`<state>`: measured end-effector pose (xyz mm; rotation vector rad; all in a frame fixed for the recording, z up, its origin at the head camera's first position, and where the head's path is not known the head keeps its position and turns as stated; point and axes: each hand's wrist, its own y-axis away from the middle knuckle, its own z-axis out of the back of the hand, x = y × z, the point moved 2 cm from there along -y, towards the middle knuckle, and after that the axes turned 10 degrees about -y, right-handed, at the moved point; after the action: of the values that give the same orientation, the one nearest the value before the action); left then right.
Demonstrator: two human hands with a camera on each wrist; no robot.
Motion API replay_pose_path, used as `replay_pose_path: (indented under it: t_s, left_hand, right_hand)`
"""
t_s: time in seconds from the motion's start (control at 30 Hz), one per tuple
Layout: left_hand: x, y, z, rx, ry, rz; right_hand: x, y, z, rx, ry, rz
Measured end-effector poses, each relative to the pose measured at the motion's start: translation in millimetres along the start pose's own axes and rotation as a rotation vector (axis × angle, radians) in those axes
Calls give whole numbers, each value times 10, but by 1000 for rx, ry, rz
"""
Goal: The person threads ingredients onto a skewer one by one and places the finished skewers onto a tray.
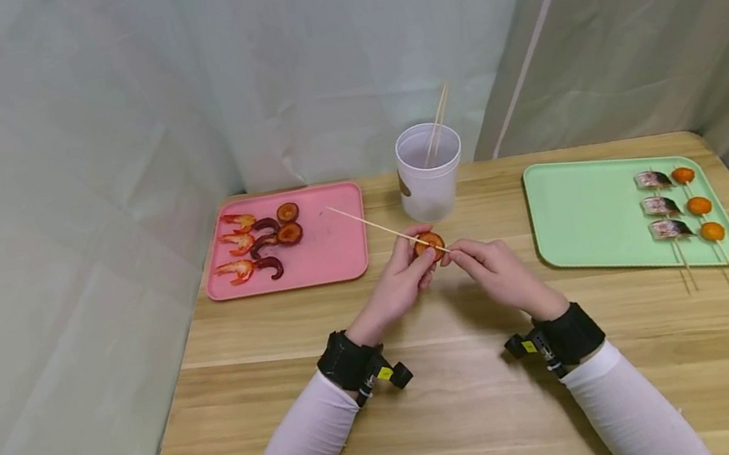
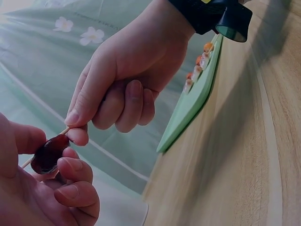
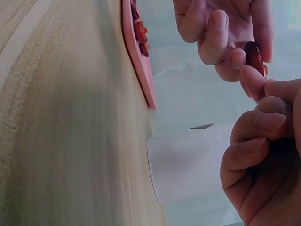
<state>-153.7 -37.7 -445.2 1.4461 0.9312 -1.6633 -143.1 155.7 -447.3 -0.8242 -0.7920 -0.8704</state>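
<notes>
In the head view, my left hand (image 1: 404,269) pinches a round brown mushroom cap (image 1: 430,247) with an orange underside between thumb and fingers. A thin wooden skewer (image 1: 363,221) lies across the mushroom, its long end sticking out to the upper left. My right hand (image 1: 494,268) pinches the skewer's other end just right of the mushroom. The left wrist view shows the mushroom (image 2: 49,154) dark and glossy, with the right thumb and forefinger close against it. In the right wrist view the mushroom (image 3: 254,57) sits edge-on between the two hands.
A pink tray (image 1: 332,253) at left bears two more mushrooms, orange-red shrimp-like pieces and dark curled tentacles. Behind the hands stands a white cup (image 1: 430,195) with skewers (image 1: 438,117). At right, a green tray (image 1: 583,221) carries fish pieces (image 1: 661,206) and orange balls (image 1: 700,205) on skewers.
</notes>
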Motion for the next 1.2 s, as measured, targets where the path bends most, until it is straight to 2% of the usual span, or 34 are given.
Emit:
replay_pose_path:
  t_s: [0.2, 0.37, 0.67, 0.93, 1.2]
  left_hand:
    - [-4, -2, 33, -3, -5, 23]
    - [-19, 2, 100, -15, -54, 41]
    - [2, 29, 331, -77, -116, 70]
    - [78, 70, 685, -185, -140, 111]
    - [158, 138, 1217, -324, -130, 161]
  right_hand:
    - [-4, 2, 13, -13, -6, -7]
    - [8, 7, 31, -31, 0, -8]
    - [-10, 3, 60, -44, 12, 9]
    - [-20, 17, 79, -52, 14, 11]
    - [-4, 33, 92, -63, 11, 1]
